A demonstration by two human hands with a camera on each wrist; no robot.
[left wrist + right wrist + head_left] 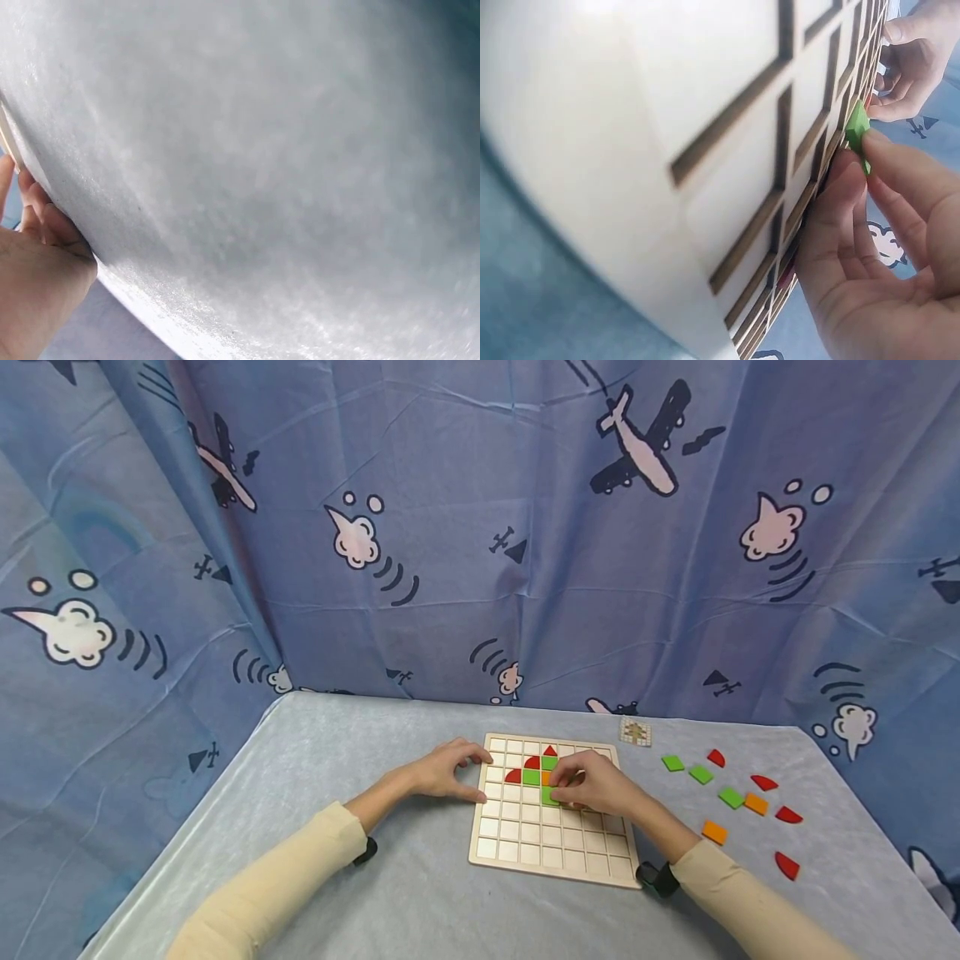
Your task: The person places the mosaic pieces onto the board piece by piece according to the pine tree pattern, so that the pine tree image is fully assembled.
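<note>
A wooden grid board [517,853] lies on the table, with red, green and orange pieces set in its upper cells. My right hand [596,783] is over the board, thumb and forefinger pinching a green square tile [857,131], which stands tilted at the grid in the right wrist view. Just above it in the head view, an orange tile [546,778] is partly covered by the fingers. On the board's left side, my left hand [442,770] rests with thumb and fingers spread apart, fingertips at the edge. A red triangle [551,750] sits in the top row.
To the right of the board lie loose pieces: green squares [701,774], orange squares [715,832] and several red curved pieces [787,865]. A small patterned card [636,732] is near the table's back edge. Behind the table hangs a blue printed curtain [450,568].
</note>
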